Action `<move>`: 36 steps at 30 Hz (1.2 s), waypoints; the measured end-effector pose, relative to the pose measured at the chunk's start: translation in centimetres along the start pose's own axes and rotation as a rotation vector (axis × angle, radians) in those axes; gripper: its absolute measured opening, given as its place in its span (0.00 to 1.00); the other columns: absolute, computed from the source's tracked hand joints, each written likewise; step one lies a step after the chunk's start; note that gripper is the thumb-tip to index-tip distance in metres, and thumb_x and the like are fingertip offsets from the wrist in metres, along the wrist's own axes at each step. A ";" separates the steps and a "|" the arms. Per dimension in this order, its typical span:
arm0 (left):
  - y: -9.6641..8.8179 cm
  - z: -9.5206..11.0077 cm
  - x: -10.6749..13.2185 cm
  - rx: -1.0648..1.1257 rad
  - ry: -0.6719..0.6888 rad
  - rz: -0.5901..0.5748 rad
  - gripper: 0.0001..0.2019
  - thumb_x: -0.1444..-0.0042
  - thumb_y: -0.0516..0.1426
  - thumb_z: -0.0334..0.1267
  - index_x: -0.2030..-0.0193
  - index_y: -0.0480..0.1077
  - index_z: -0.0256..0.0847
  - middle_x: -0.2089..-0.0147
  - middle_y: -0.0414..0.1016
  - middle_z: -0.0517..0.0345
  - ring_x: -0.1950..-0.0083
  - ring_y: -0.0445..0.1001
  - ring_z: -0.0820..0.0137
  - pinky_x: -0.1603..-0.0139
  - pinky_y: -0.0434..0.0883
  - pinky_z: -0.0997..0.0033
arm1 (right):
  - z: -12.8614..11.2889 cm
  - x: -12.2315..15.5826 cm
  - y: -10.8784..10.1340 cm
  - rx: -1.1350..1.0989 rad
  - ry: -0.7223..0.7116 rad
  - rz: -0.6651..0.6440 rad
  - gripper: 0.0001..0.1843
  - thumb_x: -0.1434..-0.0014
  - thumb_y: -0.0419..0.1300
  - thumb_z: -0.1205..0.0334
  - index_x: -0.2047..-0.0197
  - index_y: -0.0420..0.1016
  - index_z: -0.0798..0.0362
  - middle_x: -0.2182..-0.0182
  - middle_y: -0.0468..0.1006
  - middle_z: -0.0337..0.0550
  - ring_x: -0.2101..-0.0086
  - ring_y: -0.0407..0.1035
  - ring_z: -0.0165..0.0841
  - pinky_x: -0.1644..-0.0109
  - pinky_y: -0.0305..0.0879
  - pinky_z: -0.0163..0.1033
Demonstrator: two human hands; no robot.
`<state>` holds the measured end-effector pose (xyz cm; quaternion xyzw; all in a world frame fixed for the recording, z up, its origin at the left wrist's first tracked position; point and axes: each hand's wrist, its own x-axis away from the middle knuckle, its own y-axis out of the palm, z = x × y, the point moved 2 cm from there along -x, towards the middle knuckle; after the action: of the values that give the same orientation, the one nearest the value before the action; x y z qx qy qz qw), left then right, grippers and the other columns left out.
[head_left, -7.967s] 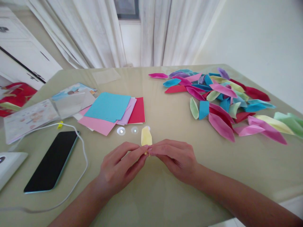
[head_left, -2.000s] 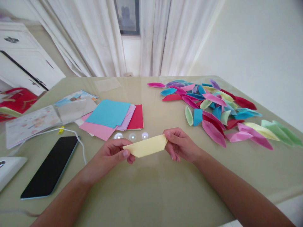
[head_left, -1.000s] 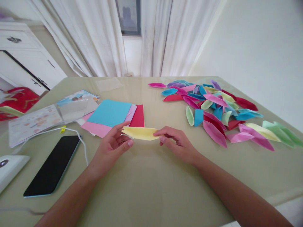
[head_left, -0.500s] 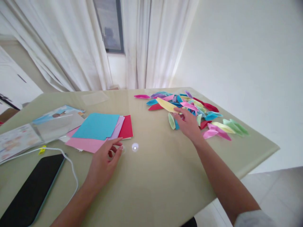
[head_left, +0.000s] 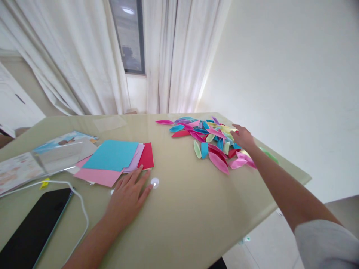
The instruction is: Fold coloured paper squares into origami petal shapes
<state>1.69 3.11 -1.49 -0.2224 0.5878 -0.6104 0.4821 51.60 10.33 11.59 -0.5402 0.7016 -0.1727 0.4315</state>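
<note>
My left hand (head_left: 127,196) lies flat on the table, fingers spread and holding nothing. Its fingertips reach the near edge of a stack of coloured paper, with a blue sheet (head_left: 112,155) on top and a red sheet (head_left: 147,155) at the right. A small clear round piece (head_left: 155,182) touches or nearly touches the thumb. Across the table, my right hand (head_left: 243,137) is at the right side of a pile of folded paper pieces (head_left: 202,130). Its curled fingers close on a yellow folded paper piece (head_left: 232,129); the fingertips are partly hidden.
A black phone (head_left: 36,224) lies front left beside a white cable (head_left: 82,203) with a yellow tie (head_left: 45,183). Clear plastic packaging (head_left: 63,155) sits farther left. A larger pink folded piece (head_left: 219,162) lies at the pile's near side. The table's right edge runs under my right arm.
My right hand has moved right across the pile, taking the yellow folded piece along. My left hand has gone from curled fingers to lying flat and spread. The view has shifted slightly.
</note>
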 end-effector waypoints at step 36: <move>-1.0 -3.2 -1.3 0.048 -0.250 0.084 0.27 0.29 0.52 0.52 0.30 0.65 0.39 0.33 0.75 0.46 0.32 0.70 0.50 0.33 0.68 0.45 | -19.5 4.3 29.5 -1.029 -0.004 -0.485 0.22 0.36 0.65 0.57 0.39 0.77 0.46 0.46 0.78 0.44 0.59 0.75 0.32 0.56 0.75 0.39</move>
<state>-0.68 5.68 -0.87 -0.2605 0.5173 -0.5711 0.5818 17.97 12.62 -0.06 -0.8268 0.5503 0.0982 0.0623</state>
